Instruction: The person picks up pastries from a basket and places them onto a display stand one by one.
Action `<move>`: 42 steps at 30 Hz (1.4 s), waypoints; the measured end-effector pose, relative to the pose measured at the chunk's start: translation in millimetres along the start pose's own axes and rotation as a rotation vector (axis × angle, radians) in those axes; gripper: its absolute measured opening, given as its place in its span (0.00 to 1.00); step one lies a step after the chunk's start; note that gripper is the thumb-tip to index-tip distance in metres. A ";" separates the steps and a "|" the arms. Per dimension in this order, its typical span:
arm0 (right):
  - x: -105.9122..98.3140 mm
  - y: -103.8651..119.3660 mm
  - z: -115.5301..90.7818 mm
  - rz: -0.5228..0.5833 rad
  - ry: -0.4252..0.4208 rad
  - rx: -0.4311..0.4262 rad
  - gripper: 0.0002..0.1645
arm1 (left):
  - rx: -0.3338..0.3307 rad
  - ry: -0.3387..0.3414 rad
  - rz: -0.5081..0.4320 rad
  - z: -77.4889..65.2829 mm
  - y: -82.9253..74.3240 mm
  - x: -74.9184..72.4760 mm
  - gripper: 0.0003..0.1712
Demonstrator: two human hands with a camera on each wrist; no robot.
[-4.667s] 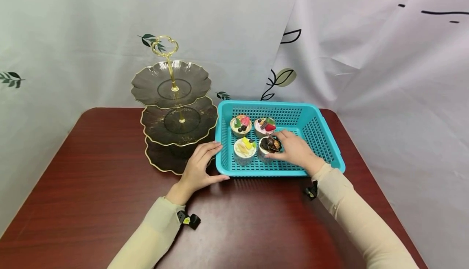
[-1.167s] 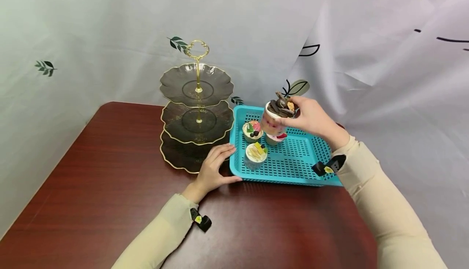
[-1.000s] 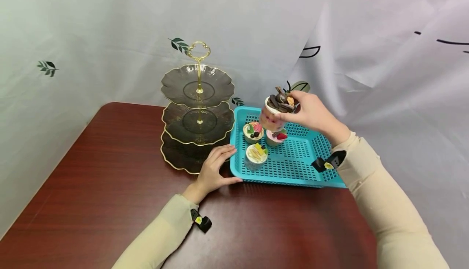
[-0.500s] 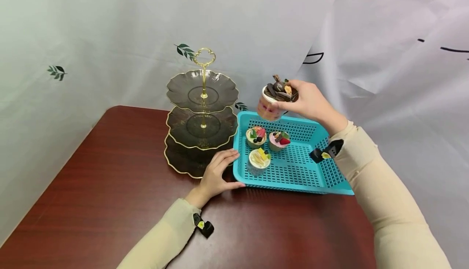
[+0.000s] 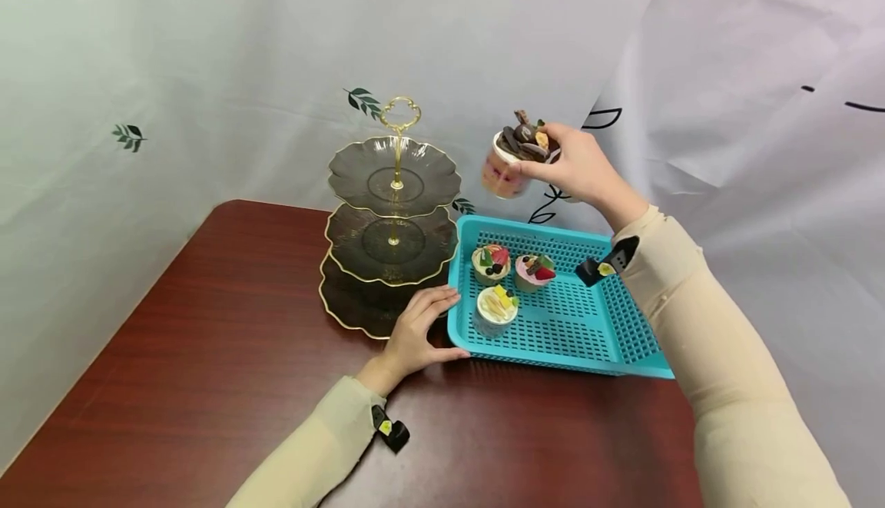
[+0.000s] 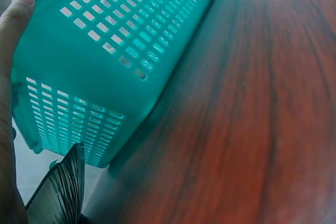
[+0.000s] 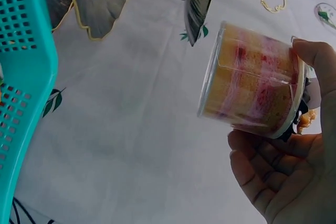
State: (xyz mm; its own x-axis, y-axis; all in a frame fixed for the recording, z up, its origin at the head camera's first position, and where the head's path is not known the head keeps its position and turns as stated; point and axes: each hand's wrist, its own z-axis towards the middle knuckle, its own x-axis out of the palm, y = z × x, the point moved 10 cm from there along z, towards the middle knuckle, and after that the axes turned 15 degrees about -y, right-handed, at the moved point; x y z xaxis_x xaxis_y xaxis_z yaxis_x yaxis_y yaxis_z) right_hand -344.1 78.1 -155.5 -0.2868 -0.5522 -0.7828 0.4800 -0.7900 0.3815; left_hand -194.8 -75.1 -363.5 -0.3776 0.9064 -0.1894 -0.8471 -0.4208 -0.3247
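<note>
Stand (image 5: 390, 250) occupies ten o'clock from the turquoise basket (image 5: 567, 308). Left hand (image 5: 412, 337), thumb and fingers apart, touches the basket's eight-o'clock corner. Chocolate-topped cup (image 5: 513, 151), at the basket's eleven o'clock, is clamped between thumb and fingers of right hand (image 5: 584, 166).

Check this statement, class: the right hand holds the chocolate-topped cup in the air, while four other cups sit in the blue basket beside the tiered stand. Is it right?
Not quite: the head view shows three other cups in the blue basket beside the tiered stand, not four. The right hand does hold the chocolate-topped cup in the air.
</note>
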 end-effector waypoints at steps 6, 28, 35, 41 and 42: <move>11.5 7.4 14.2 0.059 0.027 0.019 0.30 | 0.008 -0.002 -0.002 -2.8 -1.4 4.5 0.47; 57.4 45.1 51.6 0.089 0.092 -0.056 0.27 | 0.031 -0.004 0.027 -4.3 -3.4 12.7 0.48; 64.8 50.9 55.7 0.074 0.103 -0.073 0.27 | 0.031 0.004 0.031 -5.0 -4.2 16.7 0.50; 72.4 53.5 57.6 0.084 0.128 -0.086 0.28 | 0.029 0.009 0.029 -5.6 -4.4 18.1 0.50; 73.3 54.3 58.0 0.085 0.130 -0.092 0.28 | 0.031 0.008 0.029 -5.8 -4.3 18.2 0.50</move>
State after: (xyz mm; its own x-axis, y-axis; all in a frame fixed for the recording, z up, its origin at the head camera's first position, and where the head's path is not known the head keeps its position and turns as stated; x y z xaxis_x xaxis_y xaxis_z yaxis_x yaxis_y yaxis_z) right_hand -387.1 -20.8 -163.6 -0.1354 -0.5719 -0.8091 0.5732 -0.7113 0.4068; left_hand -195.9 -57.0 -370.9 -0.3995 0.8934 -0.2055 -0.8470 -0.4455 -0.2901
